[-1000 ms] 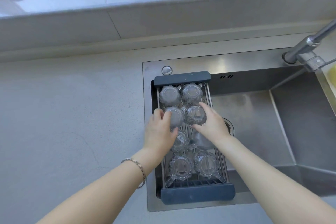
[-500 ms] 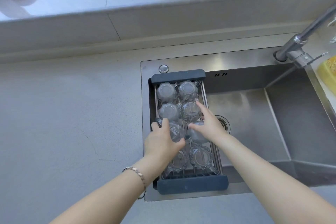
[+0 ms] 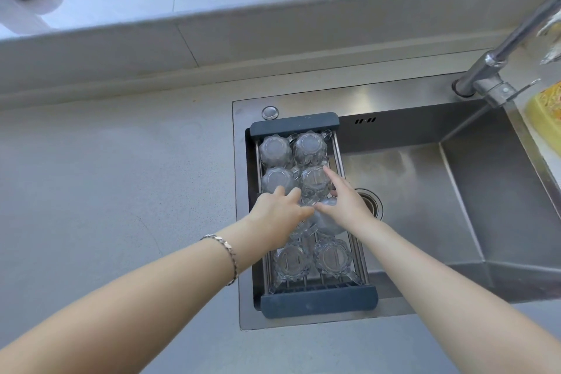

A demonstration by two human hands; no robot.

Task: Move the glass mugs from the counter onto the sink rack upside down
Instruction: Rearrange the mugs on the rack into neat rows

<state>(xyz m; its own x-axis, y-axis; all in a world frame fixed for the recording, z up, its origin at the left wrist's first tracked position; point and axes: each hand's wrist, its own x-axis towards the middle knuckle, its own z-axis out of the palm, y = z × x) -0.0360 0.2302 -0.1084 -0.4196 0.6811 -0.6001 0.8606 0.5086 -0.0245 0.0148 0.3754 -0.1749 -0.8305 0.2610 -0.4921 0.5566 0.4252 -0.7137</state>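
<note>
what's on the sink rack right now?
Glass mugs, upside down, in two columns on the sink rack: two far rows and a near row show clearly. The left hand and right hand cover the third row; a mug shows under each, grip unclear.

Soft daylight, glare on sill (image 3: 121, 0), edges bowed, hands (image 3: 343, 206) maybe slightly blurred

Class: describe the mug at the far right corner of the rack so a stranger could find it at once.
Start at the steel sink, then the dark-framed rack across its left end. The mug sits upside down in the row farthest from the person, on the faucet side; no hand touches it.
</note>
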